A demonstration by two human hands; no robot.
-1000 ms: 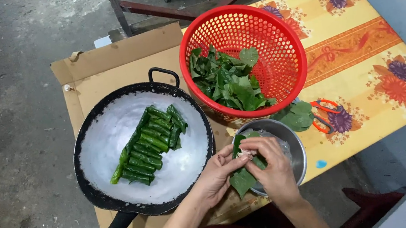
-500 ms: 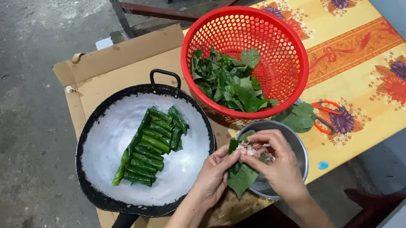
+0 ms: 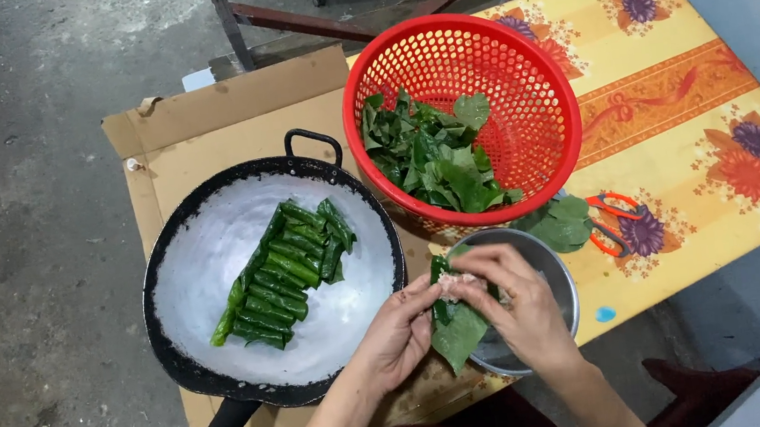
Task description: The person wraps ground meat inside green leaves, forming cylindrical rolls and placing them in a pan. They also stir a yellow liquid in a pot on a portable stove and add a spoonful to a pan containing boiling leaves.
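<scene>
Setting: rough grey concrete floor [image 3: 29, 184], with a low tabletop [image 3: 671, 117] under a yellow flowered cloth and a flattened cardboard sheet [image 3: 201, 119] beside it.
Leaf: a green leaf [image 3: 457, 332] lies open between both hands, over the near rim of the steel bowl, with a lump of pale minced filling [image 3: 456, 282] at its upper end.
Left hand: left hand [image 3: 396, 334] cups the leaf from the left; its fingers curl narrowly against the leaf's edge.
Right hand: right hand [image 3: 522, 307] comes from the right; its fingers pinch the filling and the leaf's top.
Steel bowl: steel bowl [image 3: 550, 266] sits on the tabletop's near edge, mostly hidden by the right hand.
Pan: black pan [image 3: 220, 390] on the cardboard, left of the hands, holds a row of rolled leaves [image 3: 278, 276].
Basket: red basket [image 3: 517, 86] behind the bowl holds loose leaves [image 3: 430, 156].
Scissors: orange-handled scissors [image 3: 608, 218] lie right of the bowl, beside a few stray leaves [image 3: 558, 221].
</scene>
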